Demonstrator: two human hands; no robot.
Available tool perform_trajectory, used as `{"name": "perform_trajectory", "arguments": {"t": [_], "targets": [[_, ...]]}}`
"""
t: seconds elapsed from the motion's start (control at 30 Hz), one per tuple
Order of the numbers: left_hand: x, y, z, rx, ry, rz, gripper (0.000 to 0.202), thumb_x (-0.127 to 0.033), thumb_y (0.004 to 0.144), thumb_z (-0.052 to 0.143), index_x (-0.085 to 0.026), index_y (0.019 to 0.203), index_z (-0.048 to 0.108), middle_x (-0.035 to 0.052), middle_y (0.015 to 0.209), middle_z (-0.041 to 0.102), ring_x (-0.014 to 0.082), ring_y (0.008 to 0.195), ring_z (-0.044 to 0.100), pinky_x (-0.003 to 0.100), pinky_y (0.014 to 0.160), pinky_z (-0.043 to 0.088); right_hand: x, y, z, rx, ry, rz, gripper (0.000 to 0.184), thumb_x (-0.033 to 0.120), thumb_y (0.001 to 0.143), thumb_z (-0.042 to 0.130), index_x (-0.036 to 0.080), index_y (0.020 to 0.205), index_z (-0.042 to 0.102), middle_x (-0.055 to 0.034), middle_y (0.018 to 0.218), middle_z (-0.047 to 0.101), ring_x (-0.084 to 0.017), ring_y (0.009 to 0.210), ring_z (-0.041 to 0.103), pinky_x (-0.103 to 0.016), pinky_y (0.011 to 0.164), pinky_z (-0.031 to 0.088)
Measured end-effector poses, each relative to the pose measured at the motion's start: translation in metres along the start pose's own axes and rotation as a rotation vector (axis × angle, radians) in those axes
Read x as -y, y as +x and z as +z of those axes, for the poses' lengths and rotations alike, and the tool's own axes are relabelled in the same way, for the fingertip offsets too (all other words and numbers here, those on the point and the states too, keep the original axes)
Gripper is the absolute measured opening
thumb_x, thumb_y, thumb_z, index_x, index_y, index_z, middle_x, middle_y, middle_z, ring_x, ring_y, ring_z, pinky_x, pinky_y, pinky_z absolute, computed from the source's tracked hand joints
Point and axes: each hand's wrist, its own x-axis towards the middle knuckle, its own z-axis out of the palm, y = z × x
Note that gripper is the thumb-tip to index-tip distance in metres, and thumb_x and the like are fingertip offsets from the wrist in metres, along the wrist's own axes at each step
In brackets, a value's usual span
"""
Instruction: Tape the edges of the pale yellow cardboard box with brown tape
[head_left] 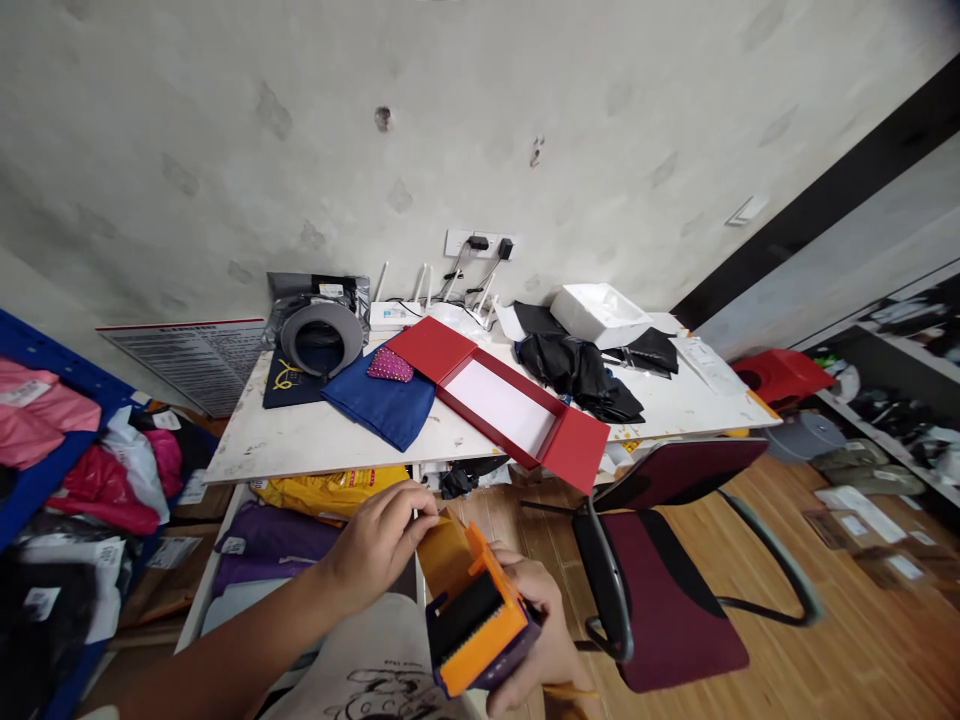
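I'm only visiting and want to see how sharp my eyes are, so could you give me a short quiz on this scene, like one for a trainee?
1. What does the right hand hold?
(a) a mobile phone
(b) an orange-and-purple tape dispenser
(c) a pair of scissors

2. True or false: the red box on the white table is open.

3. Which hand has its fingertips at the brown tape?

Key:
1. (b)
2. True: its white inside shows.
3. The left hand.
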Motion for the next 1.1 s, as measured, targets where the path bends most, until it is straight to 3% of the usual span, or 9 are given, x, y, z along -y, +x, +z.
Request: {"name": "perform_trajectory", "arguments": {"t": [0.07, 0.2, 0.27, 0.4, 0.57, 0.67, 0.77, 0.97, 1.1], "targets": [[0.000, 0.001, -0.003, 0.033, -0.094, -0.108, 0.009, -0.017, 0.094, 0.046, -0.021, 0.089, 0.052, -0.0020, 0.083, 0.059, 0.0094, 0.079, 0.057, 0.018, 0.074, 0.043, -0.005, -0.005, 0.000, -0.012, -0.032, 0.041, 0.066, 0.066, 0.033, 0.085, 0.022, 0.078, 0.066, -0.0013, 0.070, 0.063, -0.022, 0.070, 0.060, -0.036, 0.070, 0.048], [0.001, 0.013, -0.016, 0.293, -0.529, -0.547, 0.017, -0.032, 0.092, 0.049, -0.017, 0.084, 0.054, -0.0018, 0.076, 0.053, 0.0102, 0.072, 0.051, 0.020, 0.066, 0.042, -0.012, -0.013, 0.000, -0.016, -0.102, 0.072, 0.069, 0.066, 0.023, 0.086, 0.023, 0.072, 0.064, 0.0000, 0.064, 0.059, -0.024, 0.070, 0.060, -0.038, 0.073, 0.050], [0.006, 0.019, -0.020, 0.390, -0.695, -0.678, 0.019, -0.033, 0.083, 0.062, -0.016, 0.088, 0.055, -0.0025, 0.078, 0.052, 0.0101, 0.074, 0.051, 0.021, 0.068, 0.041, -0.012, -0.013, 0.001, -0.021, -0.073, 0.038, 0.068, 0.067, 0.031, 0.085, 0.023, 0.079, 0.065, -0.0010, 0.069, 0.062, -0.024, 0.072, 0.062, -0.038, 0.075, 0.050], [0.017, 0.022, -0.017, 0.383, -0.785, -0.799, 0.050, -0.029, 0.066, 0.076, -0.016, 0.109, 0.053, -0.0033, 0.081, 0.056, 0.0115, 0.077, 0.055, 0.024, 0.075, 0.043, -0.007, -0.009, 0.006, -0.136, -0.091, -0.049, 0.068, 0.071, 0.046, 0.079, 0.024, 0.095, 0.067, -0.0028, 0.078, 0.064, -0.023, 0.076, 0.062, -0.037, 0.077, 0.049], [0.027, 0.015, -0.002, 0.364, -0.357, -0.618, 0.014, -0.027, 0.083, 0.057, -0.016, 0.084, 0.066, 0.0055, 0.087, 0.066, 0.0184, 0.087, 0.060, 0.030, 0.081, 0.045, -0.009, -0.006, 0.016, -0.113, -0.206, 0.113, 0.063, 0.072, 0.052, 0.075, 0.021, 0.087, 0.070, -0.0034, 0.074, 0.063, -0.022, 0.074, 0.059, -0.033, 0.071, 0.047], [0.032, 0.014, -0.001, 0.336, -0.032, -0.340, 0.018, -0.019, 0.089, 0.049, -0.016, 0.086, 0.066, 0.0069, 0.087, 0.064, 0.0179, 0.085, 0.059, 0.029, 0.080, 0.044, -0.016, -0.005, 0.021, -0.110, -0.196, 0.220, 0.060, 0.071, 0.052, 0.076, 0.020, 0.084, 0.070, -0.0030, 0.077, 0.064, -0.021, 0.075, 0.059, -0.030, 0.070, 0.047], [0.036, 0.022, -0.012, 0.446, 0.026, -0.187, 0.022, -0.018, 0.093, 0.043, -0.014, 0.093, 0.065, 0.0085, 0.091, 0.063, 0.0171, 0.085, 0.058, 0.026, 0.078, 0.044, -0.025, -0.007, 0.026, -0.127, -0.196, 0.252, 0.061, 0.072, 0.051, 0.075, 0.019, 0.081, 0.070, -0.0032, 0.077, 0.064, -0.021, 0.075, 0.059, -0.029, 0.068, 0.046], [0.039, 0.051, -0.039, 0.798, -0.062, -0.386, 0.018, -0.017, 0.085, 0.052, -0.016, 0.091, 0.069, 0.0049, 0.093, 0.069, 0.0158, 0.084, 0.061, 0.023, 0.076, 0.042, -0.040, -0.019, 0.030, -0.146, -0.305, 0.296, 0.058, 0.071, 0.051, 0.076, 0.018, 0.072, 0.068, -0.0025, 0.069, 0.059, -0.020, 0.068, 0.056, -0.028, 0.059, 0.044], [0.045, 0.051, -0.030, 0.733, -0.124, -0.485, 0.021, -0.019, 0.079, 0.055, -0.015, 0.093, 0.070, 0.0053, 0.089, 0.069, 0.0164, 0.080, 0.060, 0.023, 0.070, 0.043, -0.047, -0.032, 0.031, -0.200, -0.308, 0.351, 0.063, 0.073, 0.048, 0.076, 0.017, 0.074, 0.068, -0.0033, 0.070, 0.060, -0.021, 0.072, 0.057, -0.030, 0.064, 0.047]]}}
